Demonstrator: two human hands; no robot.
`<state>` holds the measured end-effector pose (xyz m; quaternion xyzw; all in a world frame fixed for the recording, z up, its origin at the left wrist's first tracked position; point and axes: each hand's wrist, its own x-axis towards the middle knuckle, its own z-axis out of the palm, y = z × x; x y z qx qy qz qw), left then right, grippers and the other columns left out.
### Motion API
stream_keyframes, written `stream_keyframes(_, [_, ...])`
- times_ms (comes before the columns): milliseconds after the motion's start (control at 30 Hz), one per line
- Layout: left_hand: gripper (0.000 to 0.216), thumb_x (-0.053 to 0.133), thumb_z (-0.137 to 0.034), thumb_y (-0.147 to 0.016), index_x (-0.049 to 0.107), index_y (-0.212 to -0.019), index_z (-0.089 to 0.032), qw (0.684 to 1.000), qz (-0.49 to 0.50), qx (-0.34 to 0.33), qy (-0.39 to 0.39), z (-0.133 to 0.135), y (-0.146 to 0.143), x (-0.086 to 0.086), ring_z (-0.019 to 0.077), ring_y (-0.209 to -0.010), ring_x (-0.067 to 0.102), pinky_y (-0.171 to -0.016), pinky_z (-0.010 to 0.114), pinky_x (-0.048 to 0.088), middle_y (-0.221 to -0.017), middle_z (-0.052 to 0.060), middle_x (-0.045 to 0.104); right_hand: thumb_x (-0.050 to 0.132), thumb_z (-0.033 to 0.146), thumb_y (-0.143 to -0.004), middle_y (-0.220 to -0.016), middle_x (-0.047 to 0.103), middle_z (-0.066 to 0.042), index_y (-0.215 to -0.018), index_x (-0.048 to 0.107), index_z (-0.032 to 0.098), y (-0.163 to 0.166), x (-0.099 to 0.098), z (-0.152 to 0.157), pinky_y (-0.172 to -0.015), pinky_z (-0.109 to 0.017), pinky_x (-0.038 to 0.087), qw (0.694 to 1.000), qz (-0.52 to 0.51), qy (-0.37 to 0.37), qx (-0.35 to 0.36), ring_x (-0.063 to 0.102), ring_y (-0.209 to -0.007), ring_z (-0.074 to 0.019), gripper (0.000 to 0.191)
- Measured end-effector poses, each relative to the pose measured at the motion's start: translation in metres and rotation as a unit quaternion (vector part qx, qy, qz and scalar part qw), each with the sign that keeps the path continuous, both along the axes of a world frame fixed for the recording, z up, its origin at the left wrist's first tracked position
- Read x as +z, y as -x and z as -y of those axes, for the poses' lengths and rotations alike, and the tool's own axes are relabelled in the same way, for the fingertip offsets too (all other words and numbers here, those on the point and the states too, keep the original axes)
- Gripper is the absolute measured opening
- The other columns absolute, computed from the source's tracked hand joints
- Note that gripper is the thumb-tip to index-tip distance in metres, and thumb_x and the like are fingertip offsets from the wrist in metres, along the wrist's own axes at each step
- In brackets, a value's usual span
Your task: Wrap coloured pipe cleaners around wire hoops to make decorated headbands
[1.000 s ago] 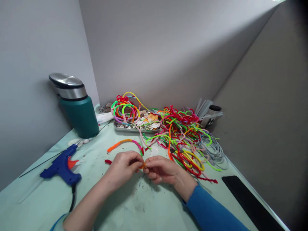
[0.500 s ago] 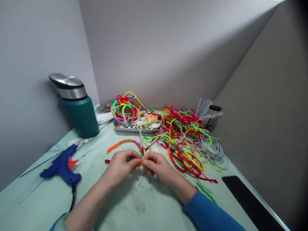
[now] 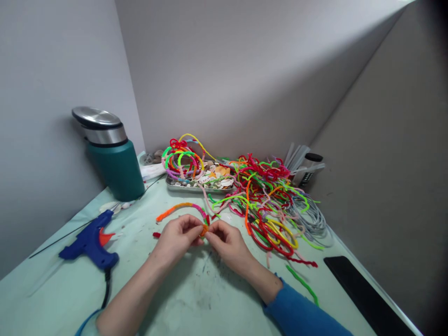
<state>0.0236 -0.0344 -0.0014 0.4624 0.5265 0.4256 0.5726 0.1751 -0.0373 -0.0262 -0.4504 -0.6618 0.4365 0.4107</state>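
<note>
Between my two hands a small orange coil of pipe cleaner (image 3: 205, 228) is pinched at the fingertips. My left hand (image 3: 179, 235) closes on it from the left, thumb against fingers. From the right, my right hand (image 3: 229, 241) pinches the same spot, fingers curled and partly hidden. Just beyond the hands, a curved multicoloured pipe cleaner strip (image 3: 182, 204), orange through pink to green, arches over the table and runs down to the fingers. Whether it joins the orange coil, I cannot tell. A short red piece (image 3: 156, 235) lies beside my left hand.
A blue glue gun (image 3: 89, 240) lies at left, before a teal bottle (image 3: 117, 168). A metal tray (image 3: 199, 189) holds shells and pipe cleaner rings. Right of it spreads a tangled pipe cleaner heap (image 3: 261, 179), with red-and-yellow-handled scissors (image 3: 276, 238) and a black strip (image 3: 364, 294).
Both hands have shifted slightly, and the orange coil has risen a little and shows more clearly between the fingertips. Objects on the table stay where they were.
</note>
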Motion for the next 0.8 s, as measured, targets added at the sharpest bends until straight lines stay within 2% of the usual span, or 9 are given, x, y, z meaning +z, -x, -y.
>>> stream_keyframes(167, [0.023,0.065,-0.036,-0.066,0.057,-0.07,-0.015,0.998,-0.048,-0.018,-0.021,0.0013,0.0018,-0.0015,0.0115,-0.048,0.059,-0.048,0.022,0.044,-0.058,-0.002,0.061,0.052,0.022,-0.08,-0.065,0.051,0.002,-0.073,0.054,0.017,-0.0028,-0.0008,-0.0002,-0.053,-0.02,0.033,0.998,0.045,-0.04,-0.01,0.044,-0.059,-0.0101,0.009])
stream_keyframes(267, [0.025,0.065,-0.038,-0.067,0.056,-0.069,-0.015,0.999,-0.036,-0.032,-0.006,0.003,0.0018,0.0026,0.0113,-0.047,0.058,-0.047,0.021,0.043,-0.053,-0.002,0.06,0.053,0.021,-0.08,-0.067,0.052,0.001,-0.073,0.055,0.017,-0.0036,-0.0001,0.0003,-0.054,-0.021,0.034,0.997,0.049,-0.053,-0.009,0.046,-0.062,-0.0109,0.008])
stream_keyframes(500, [0.028,0.07,-0.037,-0.064,0.055,-0.07,-0.015,0.997,0.047,-0.036,0.043,0.0037,0.0015,0.0063,0.0126,-0.052,0.061,-0.053,0.024,0.048,-0.054,0.0,0.064,0.051,0.025,-0.082,-0.067,0.053,0.001,-0.078,0.056,0.017,-0.0028,-0.0017,0.002,-0.053,-0.022,0.034,1.0,0.012,-0.027,-0.006,0.046,-0.059,-0.0107,0.01])
stream_keyframes(667, [0.026,0.067,-0.037,-0.067,0.055,-0.07,-0.015,0.999,0.02,-0.041,0.017,0.0037,0.0019,0.0054,0.012,-0.052,0.061,-0.054,0.023,0.048,-0.053,0.0,0.064,0.053,0.024,-0.082,-0.068,0.053,0.0,-0.074,0.055,0.017,-0.0016,0.0028,0.0039,-0.055,-0.022,0.035,0.998,0.028,-0.048,-0.018,0.047,-0.062,-0.0114,0.011])
stream_keyframes(800, [0.027,0.067,-0.039,-0.067,0.055,-0.071,-0.015,0.999,0.025,-0.043,0.006,0.0039,0.0012,0.0052,0.0126,-0.054,0.062,-0.057,0.024,0.048,-0.056,0.0,0.065,0.055,0.028,-0.082,-0.069,0.054,0.0,-0.08,0.055,0.017,0.0004,0.0027,0.0041,-0.054,-0.022,0.035,1.0,-0.002,-0.015,-0.01,0.047,-0.061,-0.011,0.012])
